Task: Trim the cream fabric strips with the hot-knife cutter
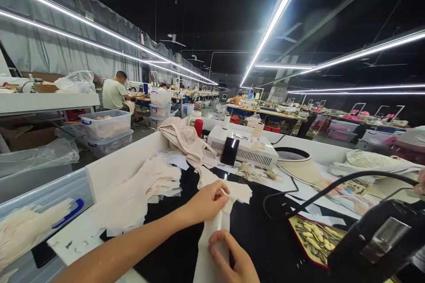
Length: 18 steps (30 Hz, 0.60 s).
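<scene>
While my left hand [207, 202] is pinching the cloth strip [205, 250], my right hand [237, 258] is resting half-curled at near, hold unclear; I'm judging the strip light, limp, best edge-held.

On my feed, the long cream fabric strip [204, 250] ran down the middle of the black-topped table [265, 247]. Left of it I had a heap of thin cream fabric pieces [129, 194], with beige lace garments [181, 136] behind. The white slotted rectangular box [257, 157] stood at the back, a black rectangular phone [229, 151] upright before it. A red-rimmed tray [299, 241] lay to the strip's right.
</scene>
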### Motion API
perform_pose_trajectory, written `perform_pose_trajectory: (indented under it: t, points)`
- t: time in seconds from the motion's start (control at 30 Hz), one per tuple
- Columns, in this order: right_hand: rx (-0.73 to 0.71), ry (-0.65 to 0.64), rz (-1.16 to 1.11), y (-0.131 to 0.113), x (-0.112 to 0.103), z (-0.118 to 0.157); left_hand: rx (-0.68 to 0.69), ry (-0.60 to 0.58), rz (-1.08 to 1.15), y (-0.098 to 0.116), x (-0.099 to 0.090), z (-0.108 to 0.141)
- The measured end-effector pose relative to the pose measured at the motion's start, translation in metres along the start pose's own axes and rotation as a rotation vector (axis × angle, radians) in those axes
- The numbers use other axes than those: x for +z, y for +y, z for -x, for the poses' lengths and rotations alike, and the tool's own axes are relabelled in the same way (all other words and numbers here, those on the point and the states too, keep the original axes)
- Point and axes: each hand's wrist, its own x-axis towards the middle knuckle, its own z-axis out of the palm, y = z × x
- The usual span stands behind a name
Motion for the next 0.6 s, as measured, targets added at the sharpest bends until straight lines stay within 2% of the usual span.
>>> perform_pose_trajectory:
  t: [0.07,0.2,0.3,0.43,0.6]
  points:
    - [0.036,0.007,-0.029,-0.005,-0.010,-0.020,-0.033,0.042,0.029,-0.012,-0.011,-0.018]
    - [0.045,0.165,0.051,-0.006,-0.048,-0.063,-0.110,0.116,0.071,-0.038,-0.037,-0.045]
    - [0.055,0.224,0.088,-0.004,-0.077,-0.096,-0.156,0.142,0.082,-0.054,-0.049,-0.062]
    - [0.062,0.300,0.141,0.003,-0.097,-0.128,-0.195,0.165,0.029,-0.069,-0.053,-0.083]
    - [0.049,0.351,0.229,0.021,-0.102,-0.153,-0.254,0.169,-0.066,-0.086,-0.050,-0.104]
